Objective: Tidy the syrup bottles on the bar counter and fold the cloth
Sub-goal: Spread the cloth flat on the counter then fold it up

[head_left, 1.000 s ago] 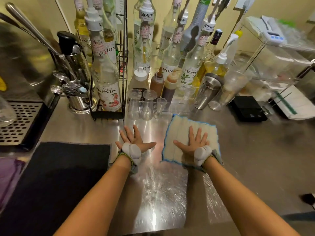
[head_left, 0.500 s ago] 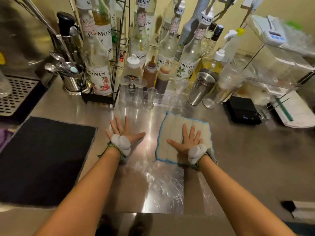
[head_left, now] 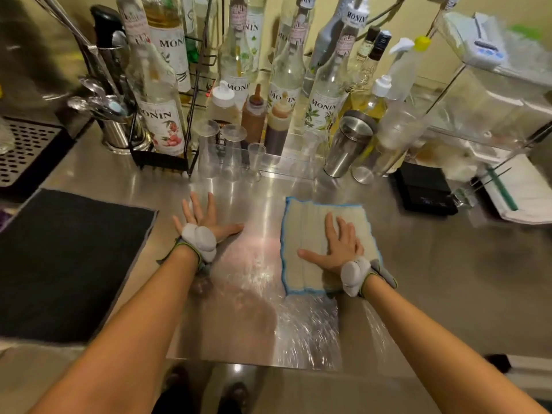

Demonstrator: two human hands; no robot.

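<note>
Both hands [head_left: 203, 222] still flat, cloth [head_left: 313, 228] unmoved

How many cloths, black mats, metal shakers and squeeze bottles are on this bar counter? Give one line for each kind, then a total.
cloth: 1
black mat: 1
metal shaker: 1
squeeze bottles: 3
Total: 6

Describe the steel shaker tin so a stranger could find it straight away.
Start at the cloth under the right hand, then look beyond its far right corner. The steel shaker tin stands there, the only opaque metal cup among clear bottles and plastic cups.
</note>
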